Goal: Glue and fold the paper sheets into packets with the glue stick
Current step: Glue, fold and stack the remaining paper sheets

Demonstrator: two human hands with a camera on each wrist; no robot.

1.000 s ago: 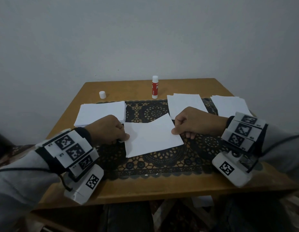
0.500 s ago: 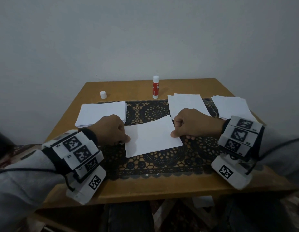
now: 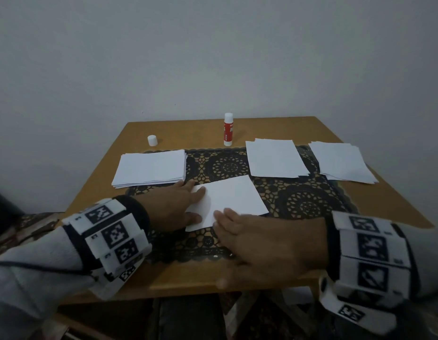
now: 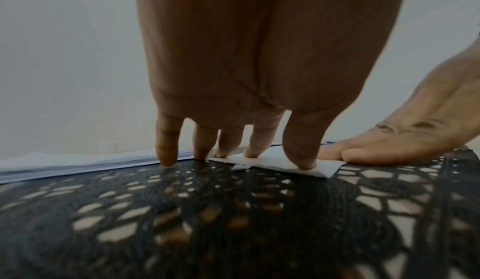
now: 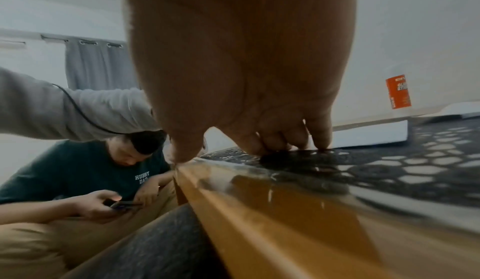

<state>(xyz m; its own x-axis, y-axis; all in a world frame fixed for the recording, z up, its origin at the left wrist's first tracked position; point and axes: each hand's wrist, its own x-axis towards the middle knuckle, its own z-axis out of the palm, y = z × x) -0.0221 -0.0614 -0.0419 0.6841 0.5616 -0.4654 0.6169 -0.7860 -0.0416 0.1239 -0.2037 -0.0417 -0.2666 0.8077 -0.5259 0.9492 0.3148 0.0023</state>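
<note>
A folded sheet (image 3: 231, 201) is laid on the black lace mat (image 3: 311, 200) at the middle of the table (image 3: 360, 148), with its long axis run from near-left to far-right. It is pinned flat by both hands. The left hand (image 3: 174, 207) is spread over its left end, fingers straight; in the left wrist view the thumb and two fingertips (image 4: 306, 165) are pressed on the paper while the other two are set on the mat beside it. The right hand (image 3: 259, 244) is laid open across the near edge, fingers straight and flat, nothing being grasped by either hand.

The next move is judged to be a crease or a press along that near edge, for which the right hand is the better placed, as the edge runs under its fingertips. The glue stick (image 3: 228, 130) is stood upright well beyond the sheet, at the far middle of the table, uncapped it seems, with its cap (image 3: 152, 140) set apart to the left. It is nearer to neither hand by much.

A stack (image 3: 151, 168) is kept at the far left of the mat, and two more piles (image 3: 274, 158) (image 3: 343, 161) at the far right. A plain wall is seen behind. Another person, seated low by the table, is shown in the right wrist view.
</note>
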